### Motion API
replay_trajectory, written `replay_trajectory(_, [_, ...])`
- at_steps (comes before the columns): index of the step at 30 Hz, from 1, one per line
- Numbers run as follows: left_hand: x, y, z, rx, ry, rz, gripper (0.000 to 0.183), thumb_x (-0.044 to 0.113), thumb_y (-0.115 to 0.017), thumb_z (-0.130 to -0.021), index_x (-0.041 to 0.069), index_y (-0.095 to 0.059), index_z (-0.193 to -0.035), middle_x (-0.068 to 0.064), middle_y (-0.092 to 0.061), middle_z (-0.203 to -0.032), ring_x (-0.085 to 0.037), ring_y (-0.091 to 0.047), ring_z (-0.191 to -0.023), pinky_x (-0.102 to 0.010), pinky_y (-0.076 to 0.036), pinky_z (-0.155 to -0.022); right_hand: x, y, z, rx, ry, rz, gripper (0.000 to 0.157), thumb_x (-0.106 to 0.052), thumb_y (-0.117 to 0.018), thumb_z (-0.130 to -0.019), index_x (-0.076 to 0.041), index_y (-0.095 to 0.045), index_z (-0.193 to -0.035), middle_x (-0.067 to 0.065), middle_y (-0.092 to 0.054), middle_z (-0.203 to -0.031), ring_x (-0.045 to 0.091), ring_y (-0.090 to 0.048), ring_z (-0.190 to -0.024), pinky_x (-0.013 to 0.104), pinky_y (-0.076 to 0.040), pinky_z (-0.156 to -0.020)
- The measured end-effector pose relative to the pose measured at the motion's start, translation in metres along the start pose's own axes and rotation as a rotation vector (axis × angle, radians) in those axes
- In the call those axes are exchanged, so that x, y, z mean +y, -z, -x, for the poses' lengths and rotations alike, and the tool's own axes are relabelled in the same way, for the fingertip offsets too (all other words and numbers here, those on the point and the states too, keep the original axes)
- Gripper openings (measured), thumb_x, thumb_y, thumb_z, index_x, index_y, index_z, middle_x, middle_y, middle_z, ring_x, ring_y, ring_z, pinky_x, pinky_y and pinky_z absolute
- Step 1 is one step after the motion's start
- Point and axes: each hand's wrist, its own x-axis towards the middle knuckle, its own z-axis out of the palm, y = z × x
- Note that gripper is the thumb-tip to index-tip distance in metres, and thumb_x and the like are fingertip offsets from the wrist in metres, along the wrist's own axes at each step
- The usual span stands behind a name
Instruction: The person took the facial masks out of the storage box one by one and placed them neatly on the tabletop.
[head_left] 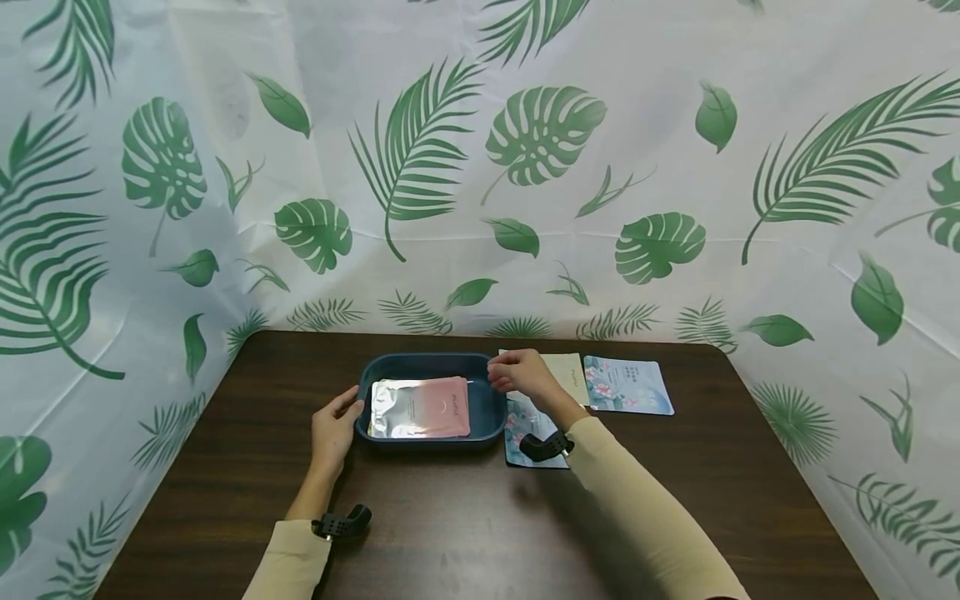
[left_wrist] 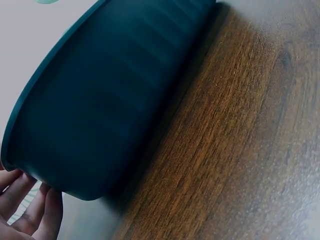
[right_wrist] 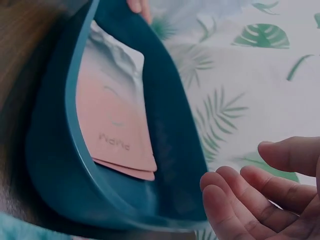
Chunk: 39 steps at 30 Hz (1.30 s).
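Observation:
My left hand [head_left: 334, 423] grips the left end of a dark blue plastic tub [head_left: 431, 444], its thumb over the rim and its fingers against the outer wall [left_wrist: 85, 125]. In the tub lies a small stack of pink-and-silver sachets [head_left: 442, 408]; the right wrist view shows at least two pink edges [right_wrist: 127, 171]. Over the tub's right end hovers my right hand [head_left: 525, 375]. Its fingers are loosely bent with the thumb apart, and nothing is between them [right_wrist: 270, 195].
Right of the tub, partly under my right forearm, lie a cream sachet [head_left: 566, 371] and a blue floral sachet [head_left: 517, 429]. Another blue floral sachet [head_left: 628, 385] is farther right. The dark wooden table [head_left: 420, 525] ends at a leaf-printed curtain [head_left: 555, 250].

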Motion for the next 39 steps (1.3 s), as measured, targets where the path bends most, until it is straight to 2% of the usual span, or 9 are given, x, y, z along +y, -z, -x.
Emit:
replay_trajectory(6, [0.0,0.0,0.0,-0.002,-0.009,0.007,0.038,0.015,-0.056,-0.099,0.006,-0.057,-0.136,-0.016,-0.054,-0.141,-0.024,-0.053,-0.117,-0.004,-0.041,-0.072,-0.001,-0.019,-0.009,-0.018,-0.03,0.055,0.027,-0.014,-0.061,-0.095,0.005,-0.067,-0.113,0.02,-0.071,-0.101,0.028,-0.07,-0.085,0.036,-0.058,-0.081])
replay_trajectory(14, [-0.002,-0.001,0.002,-0.013,-0.005,0.013,0.038,0.015,-0.057,-0.098,0.007,-0.058,-0.135,-0.016,-0.056,-0.14,-0.023,-0.053,-0.115,-0.005,-0.043,-0.073,0.003,-0.04,-0.02,-0.071,-0.053,0.194,0.025,-0.012,-0.061,-0.094,0.006,-0.068,-0.11,0.019,-0.07,-0.102,0.025,-0.069,-0.083,0.036,-0.058,-0.078])
replay_trajectory(22, [-0.001,-0.001,0.003,-0.025,-0.008,0.01,0.039,0.016,-0.056,-0.099,0.007,-0.056,-0.137,-0.016,-0.053,-0.142,-0.024,-0.053,-0.118,-0.004,-0.042,-0.073,0.004,-0.053,-0.024,-0.157,-0.082,0.372,0.04,-0.018,-0.069,-0.089,0.008,-0.063,-0.119,0.016,-0.069,-0.097,0.026,-0.067,-0.084,0.033,-0.057,-0.073])
replay_trajectory(25, [-0.001,-0.001,0.002,-0.025,-0.01,0.009,0.039,0.016,-0.056,-0.099,0.007,-0.056,-0.137,-0.016,-0.054,-0.142,-0.024,-0.053,-0.118,-0.004,-0.043,-0.073,0.004,-0.056,-0.025,-0.153,-0.101,0.442,0.033,-0.019,-0.071,-0.087,0.006,-0.067,-0.108,0.011,-0.066,-0.088,0.021,-0.062,-0.074,0.03,-0.053,-0.065])
replay_trajectory(28, [-0.002,-0.001,0.002,-0.023,-0.012,0.006,0.039,0.015,-0.056,-0.099,0.007,-0.056,-0.137,-0.016,-0.053,-0.143,-0.023,-0.053,-0.117,-0.004,-0.043,-0.073,0.005,-0.061,-0.027,-0.143,-0.123,0.501,0.02,-0.02,-0.071,-0.087,0.0,-0.067,-0.088,0.004,-0.057,-0.072,0.017,-0.051,-0.064,0.027,-0.042,-0.055])
replay_trajectory(32, [-0.003,0.001,0.003,-0.02,-0.009,0.003,0.039,0.016,-0.056,-0.099,0.007,-0.056,-0.137,-0.016,-0.053,-0.143,-0.024,-0.052,-0.118,-0.004,-0.042,-0.073,0.008,-0.067,-0.03,-0.127,-0.135,0.538,0.022,-0.018,-0.072,-0.086,-0.006,-0.061,-0.071,0.001,-0.051,-0.062,0.015,-0.047,-0.057,0.025,-0.037,-0.05])
replay_trajectory(35, [-0.002,0.001,0.003,-0.019,-0.004,-0.003,0.039,0.016,-0.056,-0.099,0.007,-0.056,-0.137,-0.016,-0.053,-0.143,-0.023,-0.052,-0.117,-0.004,-0.042,-0.073,0.007,-0.071,-0.03,-0.112,-0.135,0.532,0.019,-0.015,-0.072,-0.085,-0.005,-0.061,-0.072,0.002,-0.054,-0.064,0.014,-0.051,-0.057,0.024,-0.04,-0.05])
replay_trajectory(39, [-0.002,0.001,0.002,-0.016,-0.01,-0.002,0.039,0.015,-0.056,-0.099,0.007,-0.056,-0.137,-0.016,-0.054,-0.142,-0.018,-0.053,-0.112,-0.006,-0.043,-0.073,0.005,-0.075,-0.028,-0.109,-0.139,0.514,0.017,-0.015,-0.073,-0.084,-0.001,-0.064,-0.086,0.006,-0.061,-0.076,0.017,-0.057,-0.065,0.025,-0.046,-0.055])
